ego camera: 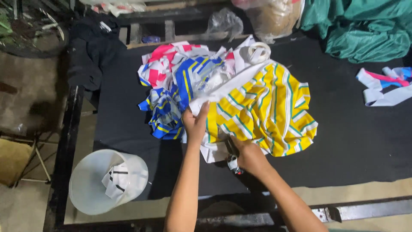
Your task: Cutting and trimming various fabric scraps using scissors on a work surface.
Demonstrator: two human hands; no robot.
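Note:
A heap of striped cloth pieces lies on a black-covered table [352, 141]. My left hand [195, 122] pinches the white edge of a yellow, white and green striped piece [266, 111] near the middle of the heap. Lower down, my right hand [246, 154] is closed on scissors [233, 162] at that piece's bottom edge; only a bit of the handle and dark blades shows. Blue, yellow and white striped pieces [171, 107] lie to the left, and pink, white and blue pieces [161, 64] lie behind them.
A translucent white bucket [92, 184] with white scraps inside stands at the table's front left corner. Green fabric [365, 30] is piled at the back right, cloth strips [386, 86] at the right edge, dark clothing [92, 47] at the back left, plastic bags [266, 17] behind.

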